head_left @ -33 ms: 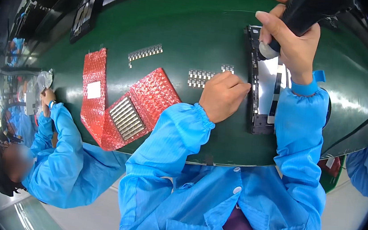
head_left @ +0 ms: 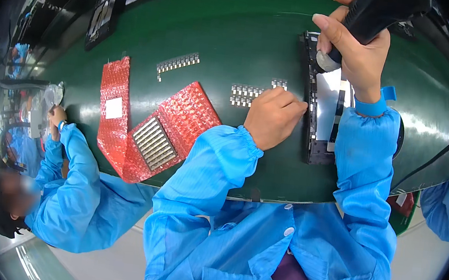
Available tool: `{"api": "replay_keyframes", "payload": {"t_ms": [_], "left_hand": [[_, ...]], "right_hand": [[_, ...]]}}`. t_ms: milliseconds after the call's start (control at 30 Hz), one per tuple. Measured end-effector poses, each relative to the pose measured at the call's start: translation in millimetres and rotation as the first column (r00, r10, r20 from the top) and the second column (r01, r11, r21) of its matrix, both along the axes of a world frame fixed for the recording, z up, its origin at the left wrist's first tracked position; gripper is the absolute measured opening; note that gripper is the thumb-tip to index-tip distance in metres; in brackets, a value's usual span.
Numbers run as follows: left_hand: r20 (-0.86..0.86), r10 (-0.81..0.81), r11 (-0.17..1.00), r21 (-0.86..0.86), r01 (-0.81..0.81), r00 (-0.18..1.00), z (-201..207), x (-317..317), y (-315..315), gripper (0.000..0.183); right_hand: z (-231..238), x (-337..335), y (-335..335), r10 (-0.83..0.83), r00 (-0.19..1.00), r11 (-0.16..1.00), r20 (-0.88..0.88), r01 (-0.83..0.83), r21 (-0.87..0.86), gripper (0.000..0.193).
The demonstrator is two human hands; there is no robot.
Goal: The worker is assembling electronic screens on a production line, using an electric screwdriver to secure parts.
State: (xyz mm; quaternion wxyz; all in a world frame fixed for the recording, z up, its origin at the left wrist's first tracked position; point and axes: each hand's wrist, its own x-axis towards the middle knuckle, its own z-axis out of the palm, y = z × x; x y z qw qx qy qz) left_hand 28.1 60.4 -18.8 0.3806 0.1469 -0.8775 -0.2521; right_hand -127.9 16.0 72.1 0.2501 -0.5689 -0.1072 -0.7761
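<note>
My right hand (head_left: 361, 59) is wrapped round a black electric screwdriver (head_left: 382, 17) with a pale rounded nose, tilted down over an opened black device frame (head_left: 316, 154). A pale flat panel (head_left: 325, 104) lies inside that frame, partly covered by my right hand and sleeve. My left hand (head_left: 276, 118) is closed, knuckles up, beside the frame's left edge. Its fingertips are hidden, so whatever they hold cannot be made out. Just left of it lie rows of small pale components (head_left: 244, 95), and a few more (head_left: 279, 84) sit above its knuckles.
Red bubble wrap (head_left: 192, 106) carries a tray of metal strips (head_left: 154, 143). Another component strip (head_left: 178, 65) lies further back on the green table (head_left: 235, 37). At far left is a second black device (head_left: 105, 17). A co-worker in blue (head_left: 73, 195) sits at left. A black cable (head_left: 433, 154) runs at right.
</note>
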Motion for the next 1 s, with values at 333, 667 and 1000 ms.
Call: {"api": "replay_keyframes", "payload": {"t_ms": [333,667,1000], "left_hand": [[0.024,-0.011,1.000,0.026,0.010,1.000,-5,2,-2,0.014],[0.024,-0.005,0.999,0.034,0.004,1.000,-4,1,-1,0.013],[0.021,0.007,0.998,0.063,-0.008,1.000,1,1,0,0.013]], "right_hand": [[-8,-10,38,-0.429,0.731,0.468,-0.530,0.682,0.562,0.034],[-12,-13,38,-0.431,0.732,0.468,-0.529,0.682,0.562,0.031],[-12,-1,43,-0.390,0.724,0.468,-0.568,0.688,0.555,0.031]]}}
